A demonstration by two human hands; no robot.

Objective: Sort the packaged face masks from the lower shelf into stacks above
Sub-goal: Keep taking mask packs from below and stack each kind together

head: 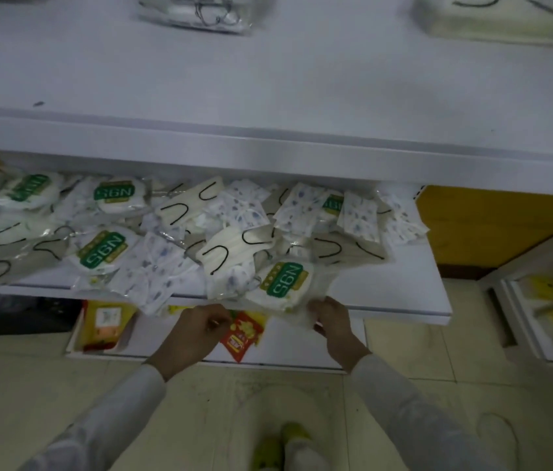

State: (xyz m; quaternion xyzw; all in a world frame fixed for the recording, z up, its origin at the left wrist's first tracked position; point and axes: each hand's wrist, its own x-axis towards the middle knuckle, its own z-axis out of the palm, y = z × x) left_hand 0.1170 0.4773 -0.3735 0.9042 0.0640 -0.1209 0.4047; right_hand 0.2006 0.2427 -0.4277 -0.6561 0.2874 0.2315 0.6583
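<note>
- Here, the white upper shelf (268, 79) is spanning the whole frame. It is carrying two stacks at its far edge, well apart: a stack of clear-wrapped masks (197, 11) at centre and a stack of cream masks (499, 18) to the right.
- The lower shelf (414, 283) is jutting out beneath it, its right end showing bare white board.
- A loose pile of packaged face masks (152, 239) is lying across most of that lower shelf. Cream masks with black ear loops, blue-printed white ones and packs with green N95 labels are overlapping one another.
- A person in white sleeves is standing before the shelves, both arms stretched to the lower shelf's front edge.
- The right hand (333, 321) is gripping the near corner of an N95 pack (285, 283) at the front of the pile, fingers curled round its wrapper.
- The left hand (197, 331) is hovering just beside the shelf edge with fingers curled; whether they are holding anything cannot be told.
- A red packet (243, 334) and a yellow packet (105, 321) are lying on the bottom shelf (302, 345), below the hands.
</note>
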